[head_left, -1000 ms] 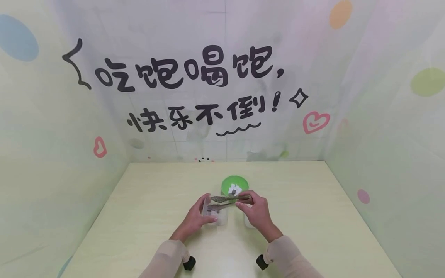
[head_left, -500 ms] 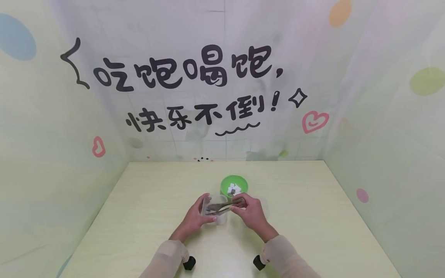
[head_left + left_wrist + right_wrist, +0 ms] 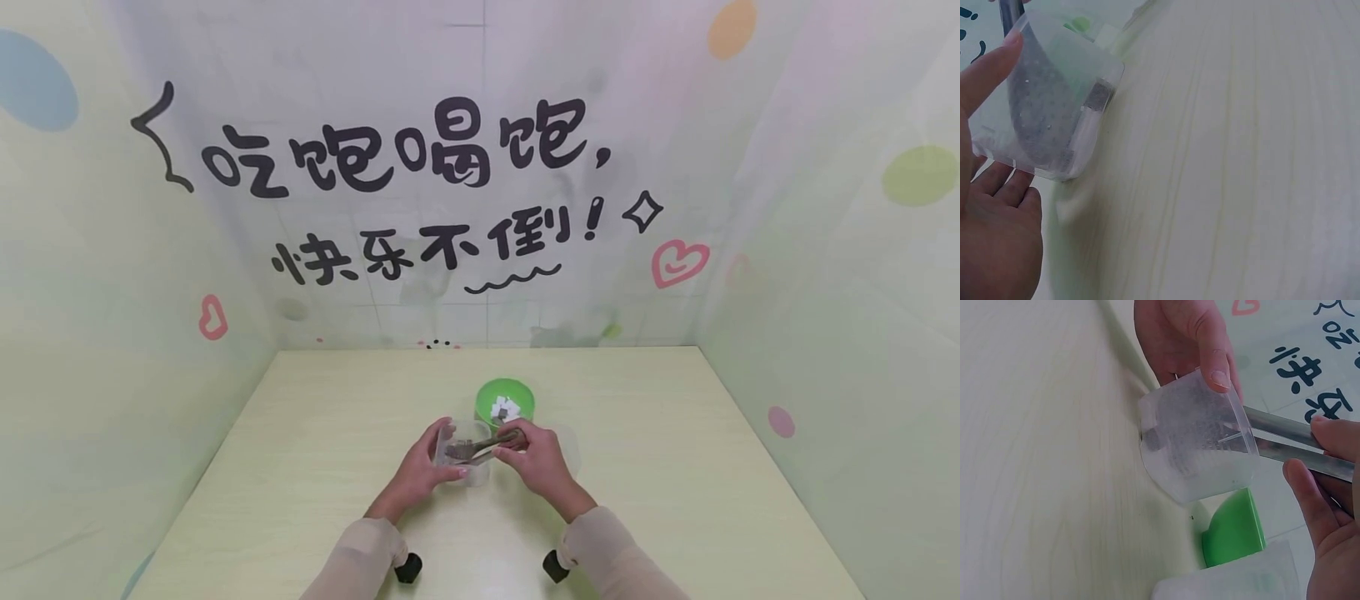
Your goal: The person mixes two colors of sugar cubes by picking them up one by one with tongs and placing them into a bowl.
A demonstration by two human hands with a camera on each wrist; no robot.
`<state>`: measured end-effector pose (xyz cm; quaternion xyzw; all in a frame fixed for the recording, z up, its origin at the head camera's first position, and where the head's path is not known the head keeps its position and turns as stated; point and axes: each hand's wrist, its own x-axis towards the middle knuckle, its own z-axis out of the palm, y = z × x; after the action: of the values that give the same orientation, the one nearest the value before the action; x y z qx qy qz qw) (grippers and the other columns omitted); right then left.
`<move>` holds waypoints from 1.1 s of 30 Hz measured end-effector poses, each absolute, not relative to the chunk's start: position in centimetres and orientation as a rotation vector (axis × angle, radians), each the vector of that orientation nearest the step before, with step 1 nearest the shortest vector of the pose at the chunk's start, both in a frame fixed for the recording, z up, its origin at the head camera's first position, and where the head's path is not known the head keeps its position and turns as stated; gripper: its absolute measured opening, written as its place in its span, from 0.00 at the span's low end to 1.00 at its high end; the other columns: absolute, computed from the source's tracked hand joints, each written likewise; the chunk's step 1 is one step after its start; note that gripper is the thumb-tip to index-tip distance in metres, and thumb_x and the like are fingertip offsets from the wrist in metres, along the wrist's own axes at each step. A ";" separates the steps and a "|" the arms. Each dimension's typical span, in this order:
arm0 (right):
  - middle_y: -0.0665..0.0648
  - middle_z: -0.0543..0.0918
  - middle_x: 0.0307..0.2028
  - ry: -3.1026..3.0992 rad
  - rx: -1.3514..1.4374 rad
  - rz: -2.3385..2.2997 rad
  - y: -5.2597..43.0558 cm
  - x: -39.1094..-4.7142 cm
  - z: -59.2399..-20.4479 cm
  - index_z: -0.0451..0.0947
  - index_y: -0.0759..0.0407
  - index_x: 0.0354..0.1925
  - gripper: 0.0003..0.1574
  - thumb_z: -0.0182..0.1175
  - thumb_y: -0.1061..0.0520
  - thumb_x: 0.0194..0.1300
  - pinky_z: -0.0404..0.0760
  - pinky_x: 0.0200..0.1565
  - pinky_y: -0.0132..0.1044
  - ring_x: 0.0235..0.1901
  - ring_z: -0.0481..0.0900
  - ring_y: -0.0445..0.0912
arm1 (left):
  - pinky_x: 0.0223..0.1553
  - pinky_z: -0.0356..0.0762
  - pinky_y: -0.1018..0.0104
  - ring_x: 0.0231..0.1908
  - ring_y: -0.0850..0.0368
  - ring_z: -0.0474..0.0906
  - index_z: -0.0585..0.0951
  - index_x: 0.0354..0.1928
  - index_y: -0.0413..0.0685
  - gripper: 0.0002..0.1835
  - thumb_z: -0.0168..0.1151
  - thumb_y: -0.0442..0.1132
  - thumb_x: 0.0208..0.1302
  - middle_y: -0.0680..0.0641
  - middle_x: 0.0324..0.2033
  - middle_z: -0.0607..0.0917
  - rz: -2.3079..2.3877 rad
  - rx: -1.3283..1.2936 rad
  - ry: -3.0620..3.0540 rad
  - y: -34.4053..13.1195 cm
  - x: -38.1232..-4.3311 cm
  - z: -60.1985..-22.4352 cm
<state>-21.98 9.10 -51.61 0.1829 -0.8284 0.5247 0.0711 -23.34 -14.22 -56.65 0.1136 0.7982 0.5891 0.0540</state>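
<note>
My left hand point(image 3: 420, 468) grips a clear plastic container point(image 3: 1197, 469), which is tilted with its mouth facing right. Metal tongs point(image 3: 480, 447) are held in my right hand point(image 3: 546, 460), thumb and fingers on the two arms. Their broad, dimpled end point(image 3: 1044, 106) reaches down inside the container. A small dark cube point(image 3: 1099, 95) and whitish pieces lie at the container's bottom in the left wrist view. Whether the tongs hold a piece, I cannot tell. Just beyond both hands stands a green bowl point(image 3: 495, 388) with several white cubes point(image 3: 498, 407) and a dark one in it.
A second translucent container point(image 3: 1229, 581) stands on the table point(image 3: 337, 417) to the right of the green bowl, partly behind my right hand. Printed cloth walls point(image 3: 480, 275) close off the back and both sides of the table.
The tongs' arms have come closer together, and their tips have gone deeper into the container. My right hand has shifted slightly left; my left hand stays almost in place.
</note>
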 end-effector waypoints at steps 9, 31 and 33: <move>0.59 0.86 0.36 -2.534 0.617 1.551 8.8 -22.3 -51.5 0.80 0.63 0.42 0.14 0.70 0.64 0.56 0.83 0.38 0.32 0.35 0.84 0.45 | 0.70 0.52 0.47 0.71 0.41 0.53 0.59 0.73 0.47 0.52 0.78 0.41 0.48 0.40 0.70 0.64 1.785 0.335 2.421 -14.1 -23.5 -56.4; 0.57 0.87 0.34 -2.529 0.593 1.505 8.7 -22.0 -51.5 0.81 0.59 0.40 0.12 0.70 0.64 0.55 0.83 0.33 0.31 0.32 0.84 0.44 | 0.70 0.51 0.46 0.71 0.40 0.52 0.59 0.73 0.48 0.51 0.77 0.39 0.49 0.39 0.69 0.64 1.796 0.332 2.417 -14.2 -23.4 -56.6; 0.57 0.87 0.34 -2.511 0.589 1.510 8.8 -21.9 -51.4 0.81 0.59 0.39 0.12 0.71 0.64 0.55 0.83 0.33 0.31 0.32 0.84 0.44 | 0.70 0.51 0.46 0.71 0.39 0.52 0.59 0.73 0.48 0.50 0.77 0.38 0.50 0.39 0.69 0.64 1.787 0.316 2.423 -14.1 -23.4 -56.6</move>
<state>-21.93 8.80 -51.42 0.1966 -0.8376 0.5039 0.0764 -23.36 -14.13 -56.56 0.1042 0.7990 0.5894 0.0571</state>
